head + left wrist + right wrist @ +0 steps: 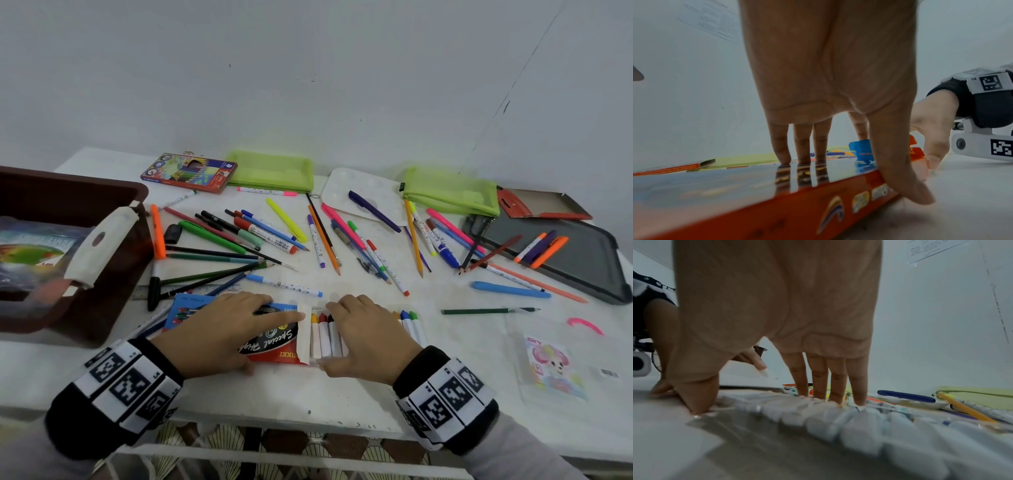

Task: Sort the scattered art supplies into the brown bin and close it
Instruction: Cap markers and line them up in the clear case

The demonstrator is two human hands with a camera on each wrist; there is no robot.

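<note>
The bin (78,219) stands at the table's (342,394) left edge, open, with a white latch (99,245) on its near rim and a printed packet (32,253) inside. Right of it lie a ruler (191,289) and a fan of pencils (219,263) and markers (260,231).

At the near centre, the left hand (219,329) rests on the crayon box (274,342). In the left wrist view its fingers (781,146) are straight, slightly spread, tips pressing the lid, and the thumb (898,162) is hooked over the orange side (777,214). The box flap (304,334) stands open.

The crayons (323,334) sit in a clear tray (859,431) half out of the box. The right hand (366,337) covers the tray. In the right wrist view its fingers (818,379) are straight and close together, tips on the crayon row, and the thumb (698,394) is set against the near edge.

Farther back lie a pencil box (190,172), two green pouches (274,171), a palette (363,195) and, far right, a dark lid (575,260). A sticker pack (551,366) lies near right.
</note>
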